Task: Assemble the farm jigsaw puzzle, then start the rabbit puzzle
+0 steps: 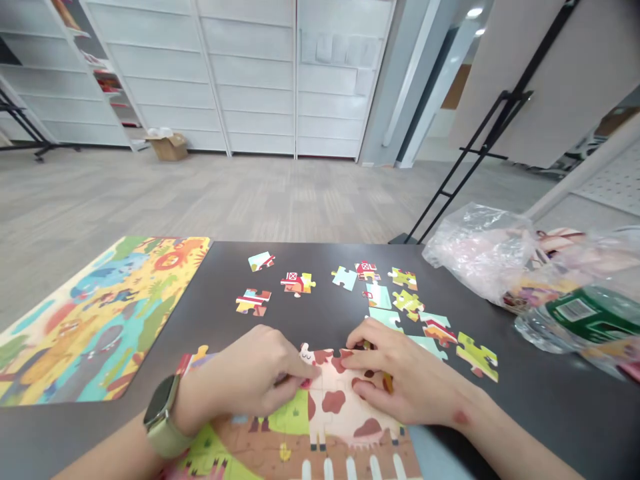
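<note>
A partly assembled farm jigsaw puzzle (pixel 295 417) lies in front of me, with a spotted cow above a white fence. My left hand (pixel 253 370) rests over its left part. The left index finger is stretched out onto the cow's head, apart from the thumb, and the other fingers are curled. On the cow's back lies my right hand (pixel 400 373), its fingers spread and their tips touching the pieces. Just beyond the right hand are loose puzzle pieces, among them a light blue piece (pixel 385 319) and a green piece (pixel 477 357). Both hands cover parts of the puzzle.
More loose pieces, such as a red barn piece (pixel 299 283), lie farther back on the black table (pixel 200 320). A colourful animal picture board (pixel 105 320) occupies the left side. Plastic bags (pixel 483 247) and a green-labelled bottle (pixel 590 317) stand at the right edge.
</note>
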{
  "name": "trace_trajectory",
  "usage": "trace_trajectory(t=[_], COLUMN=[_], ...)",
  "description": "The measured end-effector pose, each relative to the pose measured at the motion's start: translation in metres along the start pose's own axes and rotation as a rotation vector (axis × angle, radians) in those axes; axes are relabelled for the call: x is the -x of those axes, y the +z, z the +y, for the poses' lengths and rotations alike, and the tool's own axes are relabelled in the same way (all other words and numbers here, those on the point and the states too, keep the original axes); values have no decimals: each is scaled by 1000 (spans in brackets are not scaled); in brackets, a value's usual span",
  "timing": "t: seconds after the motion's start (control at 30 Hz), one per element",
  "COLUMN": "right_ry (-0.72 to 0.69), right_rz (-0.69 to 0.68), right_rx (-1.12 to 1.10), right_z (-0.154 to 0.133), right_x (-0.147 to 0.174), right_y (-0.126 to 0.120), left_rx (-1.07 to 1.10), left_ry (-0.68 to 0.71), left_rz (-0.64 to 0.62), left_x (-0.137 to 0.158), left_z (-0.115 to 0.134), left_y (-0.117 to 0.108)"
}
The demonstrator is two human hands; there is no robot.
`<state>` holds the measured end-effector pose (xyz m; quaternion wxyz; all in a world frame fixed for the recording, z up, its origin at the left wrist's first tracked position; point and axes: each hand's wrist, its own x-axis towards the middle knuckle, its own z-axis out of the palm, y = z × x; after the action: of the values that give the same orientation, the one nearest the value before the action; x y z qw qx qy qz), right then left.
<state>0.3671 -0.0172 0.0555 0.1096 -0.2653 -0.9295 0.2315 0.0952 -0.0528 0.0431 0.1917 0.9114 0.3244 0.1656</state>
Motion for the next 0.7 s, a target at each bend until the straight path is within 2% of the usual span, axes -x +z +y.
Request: trace_trajectory(t=[0.1,0.17,0.33,0.47,0.57,0.63,0.7], right_ry=[21,16,80,148,195,225,248], right_rz=[-20,3,224,283,302,349,425], right_rx=[-22,-42,15,91,111,120,122], right_z=[1,5,19,29,37,45,54], right_x=[1,3,7,6,5,5,6], right_y=[-2,-3,-5,-5,-4,-5,-7], left_rx=[-35,-56,-94,-131,-134,-44,77], left_ry=[-14,-34,-79,-124,-129,-57,-44], left_rz=[-100,-113,-120,-121,-87,-49,139], left_x=[0,0,-2,-3,-3,-2,2], left_z=[1,2,6,8,8,4,-7], left_y=[-1,-1,2,8,10,9,5])
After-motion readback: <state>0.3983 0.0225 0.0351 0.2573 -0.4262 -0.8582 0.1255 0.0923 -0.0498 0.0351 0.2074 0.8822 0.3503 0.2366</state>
